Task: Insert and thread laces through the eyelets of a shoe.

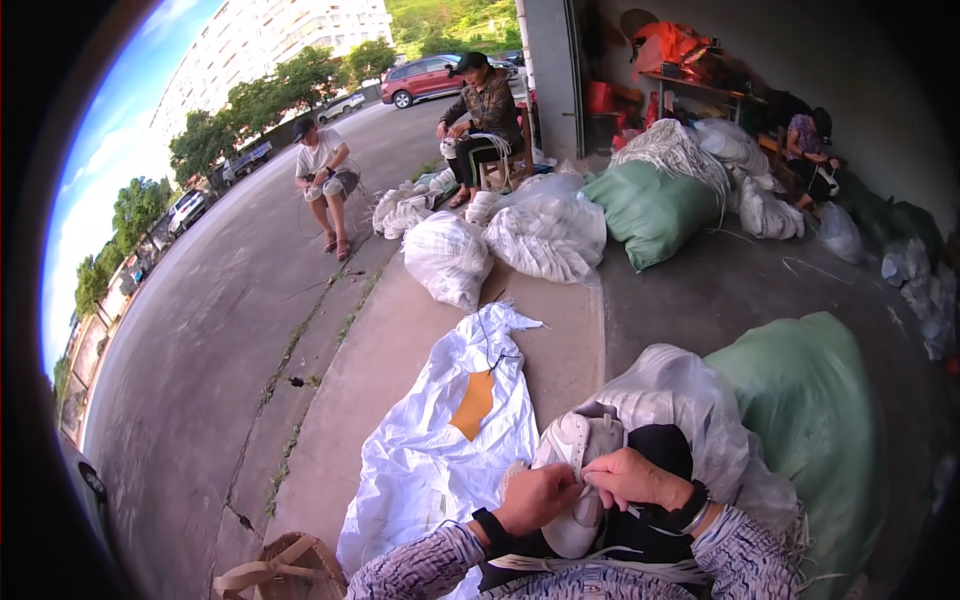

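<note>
A pale white-pink sneaker (572,528) rests on my lap, its collar pointing away from me. Over its lacing area my left hand (540,497) is closed in a pinch at the left side. My right hand (635,480) pinches from the right, its fingertips close to the left ones. Both seem to grip the sneaker's thin white shoelace, mostly hidden by the fingers. Loose white laces (610,562) lie across my lap below the wrists. A dark rounded shape, apparently my knee (662,447), shows behind my right hand.
White sheeting (440,440) with an orange-brown piece (473,405) lies ahead. A clear plastic bag (690,400) and a green sack (800,400) stand at my right; a woven basket (285,570) is lower left. Farther off are stuffed bags (545,235) and seated people (325,180).
</note>
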### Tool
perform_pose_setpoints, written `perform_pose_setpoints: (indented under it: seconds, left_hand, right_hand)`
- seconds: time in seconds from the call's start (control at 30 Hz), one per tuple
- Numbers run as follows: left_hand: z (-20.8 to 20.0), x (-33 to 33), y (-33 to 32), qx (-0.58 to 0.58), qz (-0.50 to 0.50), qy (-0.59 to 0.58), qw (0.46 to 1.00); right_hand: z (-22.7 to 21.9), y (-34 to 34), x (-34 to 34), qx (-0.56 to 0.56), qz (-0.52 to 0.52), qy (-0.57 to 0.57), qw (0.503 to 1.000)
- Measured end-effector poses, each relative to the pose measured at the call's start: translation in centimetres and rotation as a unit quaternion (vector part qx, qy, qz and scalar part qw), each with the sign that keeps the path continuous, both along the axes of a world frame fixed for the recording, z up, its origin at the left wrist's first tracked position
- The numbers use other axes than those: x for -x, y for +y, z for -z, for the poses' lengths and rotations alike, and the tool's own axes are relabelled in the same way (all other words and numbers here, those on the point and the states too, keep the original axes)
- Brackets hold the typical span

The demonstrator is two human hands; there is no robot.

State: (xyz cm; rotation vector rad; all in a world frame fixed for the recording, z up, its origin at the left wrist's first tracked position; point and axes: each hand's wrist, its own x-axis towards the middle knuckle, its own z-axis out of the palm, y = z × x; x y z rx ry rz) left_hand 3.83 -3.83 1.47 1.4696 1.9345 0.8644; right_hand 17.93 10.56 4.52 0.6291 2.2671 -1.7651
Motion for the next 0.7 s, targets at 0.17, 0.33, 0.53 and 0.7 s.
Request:
perform_pose_setpoints:
  seconds: [0.17, 0.33, 0.53, 0.7]
  left_hand:
    - [-0.8, -0.5, -0.1, 0.001, 0.028, 0.105, 0.994]
    - [-2.1, -0.4, 0.7, -0.123, 0.058, 0.214, 0.967]
    - [-5.3, 1.0, 4.0, -0.012, 0.246, 0.356, 0.901]
    - [-4.9, 2.0, 3.4, -0.004, 0.299, 0.278, 0.913]
  right_hand:
    - [1.2, -0.1, -1.4, 0.038, -0.011, 0.008, 0.999]
    - [0.7, -1.2, -1.7, -0.052, 0.005, 0.093, 0.994]
    - [2.0, -1.8, -0.9, -0.353, -0.032, 0.208, 0.912]
    - [2.7, -2.1, -1.1, -0.352, -0.013, 0.183, 0.918]
